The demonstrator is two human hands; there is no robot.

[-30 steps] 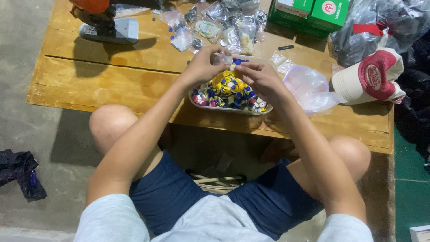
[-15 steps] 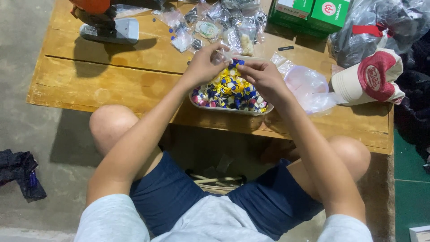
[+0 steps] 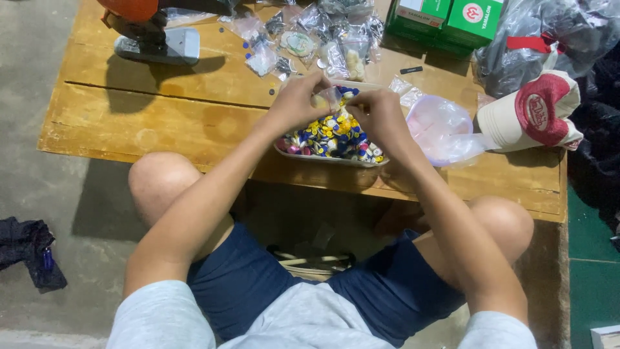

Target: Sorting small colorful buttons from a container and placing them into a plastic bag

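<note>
A white tray (image 3: 336, 159) heaped with several small coloured pieces, yellow, blue, white and pink, sits near the front edge of a low wooden table (image 3: 161, 123). Both hands meet just above the tray's far side. My left hand (image 3: 298, 100) and my right hand (image 3: 378, 115) pinch a small clear plastic bag (image 3: 328, 98) between them; the fingers hide most of it. My forearms reach over my bare knees.
Several small clear bags (image 3: 323, 39) of parts lie at the table's back. A crumpled clear bag (image 3: 442, 129) and a red-and-cream cap (image 3: 533, 113) lie right of the tray. Green boxes (image 3: 452, 16), a grey device (image 3: 155, 45) and dark cloth (image 3: 29, 249) on the floor.
Both hands stayed over the tray, working the small bag; my fingers have closed in more tightly around it. Nothing else moved.
</note>
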